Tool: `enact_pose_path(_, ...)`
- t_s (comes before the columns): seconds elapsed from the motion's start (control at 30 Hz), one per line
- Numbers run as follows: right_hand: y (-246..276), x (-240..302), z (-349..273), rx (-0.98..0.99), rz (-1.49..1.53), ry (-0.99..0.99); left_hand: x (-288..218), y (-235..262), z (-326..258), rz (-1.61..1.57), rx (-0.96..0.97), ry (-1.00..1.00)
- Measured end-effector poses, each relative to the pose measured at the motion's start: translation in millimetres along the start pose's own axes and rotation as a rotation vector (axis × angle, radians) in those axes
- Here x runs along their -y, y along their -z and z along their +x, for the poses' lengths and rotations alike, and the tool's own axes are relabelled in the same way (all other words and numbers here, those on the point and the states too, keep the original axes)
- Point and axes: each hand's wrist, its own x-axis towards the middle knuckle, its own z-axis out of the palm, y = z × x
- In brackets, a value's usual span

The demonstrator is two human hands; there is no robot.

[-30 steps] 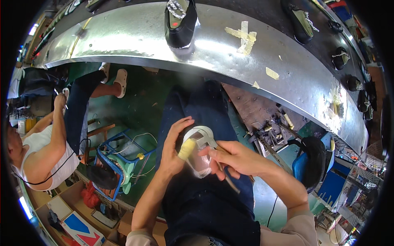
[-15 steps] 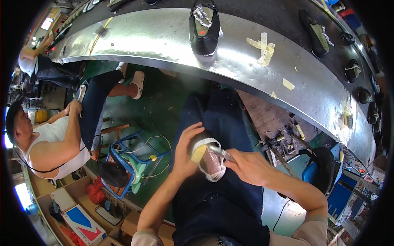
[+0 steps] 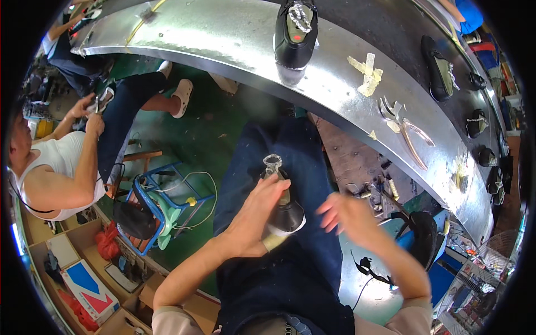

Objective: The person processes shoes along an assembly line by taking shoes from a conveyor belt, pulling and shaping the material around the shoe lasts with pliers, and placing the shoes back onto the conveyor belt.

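Observation:
My left hand (image 3: 254, 220) grips a black shoe (image 3: 283, 209) on a last, held upright over my lap in dark blue trousers (image 3: 290, 167). A clear buckle or bow (image 3: 272, 164) shows at the shoe's top. Blurred with motion, my right hand (image 3: 346, 215) hovers just right of the shoe with fingers spread, holding nothing. Both forearms come in from the lower edge.
A curved shiny metal conveyor (image 3: 234, 39) runs across the top with several black shoes, one straight ahead (image 3: 295, 33), plus pliers (image 3: 410, 137) and tape scraps (image 3: 365, 70). At left a co-worker in a white top (image 3: 56, 162) handles a shoe. A blue stool frame (image 3: 162, 206) and boxes (image 3: 84, 287) stand at lower left.
The shoe has been turned from sole-up to upright in my left hand. My right hand has let go of it and pulled away to the right.

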Motion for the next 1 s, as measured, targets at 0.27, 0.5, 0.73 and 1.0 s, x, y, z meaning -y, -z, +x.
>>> enact_pose_path(0.27,-115.3,-5.8,41.9,0.184,1.266,-0.264,-10.8,-51.6,34.9,0.004,-0.543,0.343)
enact_pose_path(0.5,-139.1,-19.8,39.0,-0.304,1.461,-0.121,4.2,-80.4,57.7,-0.189,-0.528,0.266)
enact_pose_path(0.73,-146.6,-18.1,21.1,-0.308,1.483,-0.234,4.2,-75.4,48.9,-0.359,-0.466,0.252)
enact_pose_path(1.0,-97.6,31.1,-29.9,0.079,1.553,-0.138,28.8,-21.9,70.7,-0.732,-0.317,0.179)
